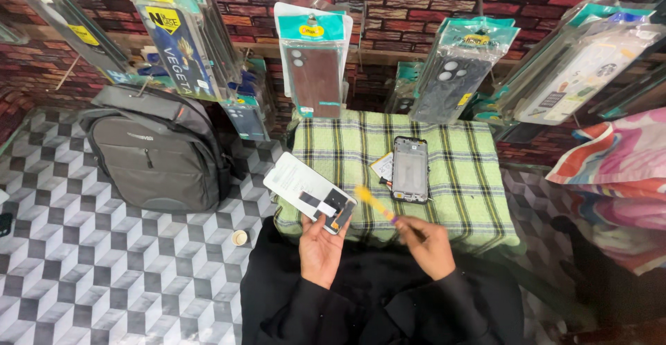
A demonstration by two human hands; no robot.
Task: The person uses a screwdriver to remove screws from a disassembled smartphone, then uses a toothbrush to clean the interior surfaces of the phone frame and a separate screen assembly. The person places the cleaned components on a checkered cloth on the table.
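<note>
Phone screen panel, white-backed and flat [310, 192], rests pinched in the left hand [320, 246] before the green plaid cloth [465, 178]; right hand [428, 244] grips a yellow brush [378, 206] near it.

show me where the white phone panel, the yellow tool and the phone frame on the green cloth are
white phone panel [305, 187], head view, middle of its white back.
yellow tool [368, 196], head view, its yellow tip.
phone frame [409, 168], head view, centre of the frame.

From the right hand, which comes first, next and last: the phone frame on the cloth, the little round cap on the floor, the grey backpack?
From the right hand:
1. Phone frame, just above, on the checked cloth.
2. Round cap, left, on the floor.
3. Grey backpack, far left.
</note>
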